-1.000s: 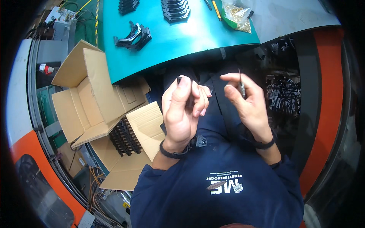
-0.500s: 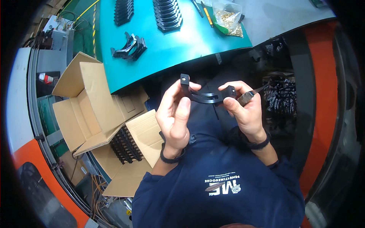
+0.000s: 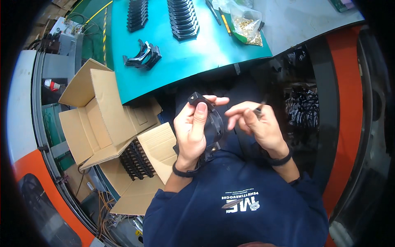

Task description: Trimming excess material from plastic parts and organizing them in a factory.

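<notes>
My left hand (image 3: pixel 190 131) grips a black curved bracket (image 3: pixel 219 119), thumb pressed near its upper end block. The bracket stands on end, its arc bulging to the right and its lower end block close to my shirt. Just right of it, apart from the bracket, is my right hand (image 3: pixel 265 129) with fingers bent. A small pointed metal tool (image 3: pixel 258 110) is tucked in that hand, blurred and partly covered by the fingers. On the green table, a few similar curved black parts (image 3: pixel 142 57) lie together, beyond my left hand.
Two rows of nested black parts (image 3: pixel 183 20) lie farther back on the green table (image 3: pixel 177 61). A clear bag of small brass-coloured pieces (image 3: pixel 249 29) sits beside a yellow pen (image 3: pixel 225 21). At left, open cardboard boxes (image 3: pixel 117 109) stand, one holding black parts (image 3: pixel 138 159).
The bracket has turned from lying crosswise between both hands to upright in my left hand. My right hand has let go of its end and keeps the metal tool.
</notes>
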The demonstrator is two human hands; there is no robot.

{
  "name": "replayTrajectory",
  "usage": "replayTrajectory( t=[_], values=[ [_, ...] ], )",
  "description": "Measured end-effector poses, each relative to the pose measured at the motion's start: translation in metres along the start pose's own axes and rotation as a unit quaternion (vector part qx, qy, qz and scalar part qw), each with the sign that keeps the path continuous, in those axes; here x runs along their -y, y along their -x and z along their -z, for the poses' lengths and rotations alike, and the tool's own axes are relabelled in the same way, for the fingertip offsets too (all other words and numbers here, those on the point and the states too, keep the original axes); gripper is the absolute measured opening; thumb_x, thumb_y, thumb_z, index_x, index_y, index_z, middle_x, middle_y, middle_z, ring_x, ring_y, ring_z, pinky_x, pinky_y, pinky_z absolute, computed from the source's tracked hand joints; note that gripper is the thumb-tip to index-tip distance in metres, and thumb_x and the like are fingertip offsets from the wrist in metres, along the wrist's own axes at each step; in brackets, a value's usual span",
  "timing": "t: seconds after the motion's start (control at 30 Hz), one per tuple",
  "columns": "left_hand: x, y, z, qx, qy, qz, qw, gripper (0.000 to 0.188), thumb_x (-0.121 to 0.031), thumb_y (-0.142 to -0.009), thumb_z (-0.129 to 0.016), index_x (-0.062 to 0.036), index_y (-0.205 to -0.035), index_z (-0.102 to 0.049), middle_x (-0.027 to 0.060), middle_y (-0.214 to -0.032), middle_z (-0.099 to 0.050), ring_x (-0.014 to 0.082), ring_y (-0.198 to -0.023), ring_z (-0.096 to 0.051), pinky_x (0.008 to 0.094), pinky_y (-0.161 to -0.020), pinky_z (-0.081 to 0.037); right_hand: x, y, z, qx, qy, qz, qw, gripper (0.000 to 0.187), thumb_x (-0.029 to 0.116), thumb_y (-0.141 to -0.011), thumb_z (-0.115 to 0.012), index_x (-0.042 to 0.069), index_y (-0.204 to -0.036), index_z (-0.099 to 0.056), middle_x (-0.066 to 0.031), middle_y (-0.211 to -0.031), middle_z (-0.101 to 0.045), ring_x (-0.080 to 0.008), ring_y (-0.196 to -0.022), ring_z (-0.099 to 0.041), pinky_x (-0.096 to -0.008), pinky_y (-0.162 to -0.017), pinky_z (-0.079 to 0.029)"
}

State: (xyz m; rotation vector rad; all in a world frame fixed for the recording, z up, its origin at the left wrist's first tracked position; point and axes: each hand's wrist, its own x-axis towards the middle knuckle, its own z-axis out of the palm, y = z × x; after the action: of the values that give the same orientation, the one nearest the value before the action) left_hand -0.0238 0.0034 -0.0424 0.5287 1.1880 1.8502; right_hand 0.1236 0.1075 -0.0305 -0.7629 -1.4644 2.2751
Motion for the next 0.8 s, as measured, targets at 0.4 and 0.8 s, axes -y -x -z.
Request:
replayTrajectory(
  t=[0.4, 0.8],
  values=[
    [0.012, -0.003, 0.007, 0.066, 0.022, -0.009, 0.998, 0.057, -0.019, -0.088, -0.070, 0.0042, -0.134, -0.045, 0.0207, -0.121, -0.063, 0.0189, -0.103, -0.064, 0.0304, -0.090, -0.052, -0.014, -0.006, -0.014, -0.070, 0.118, 0.148, 0.980, 0.023, 0.001, -0.080, -0.076, 0.000, -0.101, -0.065, -0.0037, -0.091, -0.063, -0.0038, -0.060, -0.047, -0.0195, -0.052, -0.036],
    [0.007, -0.002, -0.008, -0.015, -0.026, -0.010, 0.999, 0.031, -0.009, -0.098, -0.052, 0.0099, -0.122, -0.054, 0.0217, -0.106, -0.068, 0.0218, -0.099, -0.067, 0.0315, -0.091, -0.051, -0.018, -0.009, -0.021, -0.139, 0.324, 0.227, 0.908, 0.032, -0.002, -0.073, -0.078, 0.002, -0.103, -0.066, -0.0102, -0.102, -0.066, -0.0117, -0.064, -0.058, -0.0239, -0.052, -0.045]
  ],
)
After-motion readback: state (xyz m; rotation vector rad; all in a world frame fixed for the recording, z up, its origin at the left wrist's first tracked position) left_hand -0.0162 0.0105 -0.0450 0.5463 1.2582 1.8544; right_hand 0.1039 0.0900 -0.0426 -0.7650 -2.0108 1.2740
